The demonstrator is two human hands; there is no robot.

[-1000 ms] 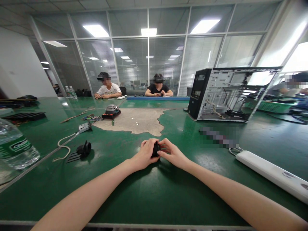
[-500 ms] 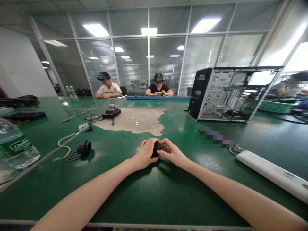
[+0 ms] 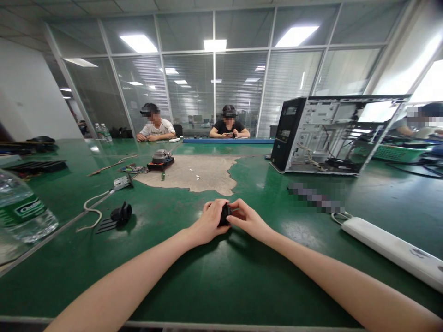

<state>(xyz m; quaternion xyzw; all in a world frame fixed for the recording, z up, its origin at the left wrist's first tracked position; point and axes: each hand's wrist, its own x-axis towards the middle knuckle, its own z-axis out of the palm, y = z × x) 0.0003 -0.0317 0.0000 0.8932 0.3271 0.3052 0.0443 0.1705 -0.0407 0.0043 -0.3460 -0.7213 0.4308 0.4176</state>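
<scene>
Just above the green tabletop (image 3: 207, 281), my left hand (image 3: 212, 220) is wrapped round a small black part (image 3: 224, 215). Much of that part is hidden by my fingers, so its exact kind does not show. From the other side my right hand (image 3: 244, 216) pinches its right edge between thumb and fingertips. To the left lies a black plastic piece (image 3: 121, 213) with a round opening and several flat prongs. Beyond it is a metal bracket (image 3: 122, 182) beside a pale cable (image 3: 92, 203).
An open computer case (image 3: 290, 133) stands at the back right. A white power strip (image 3: 391, 249) lies on the right, a water bottle (image 3: 26, 207) on the left. A round-topped device (image 3: 161, 159) sits on the bare patch (image 3: 200, 173). Two people sit across the table, another far right.
Both hands keep the same hold on the black part. Only a very slight shift of the whole view shows.
</scene>
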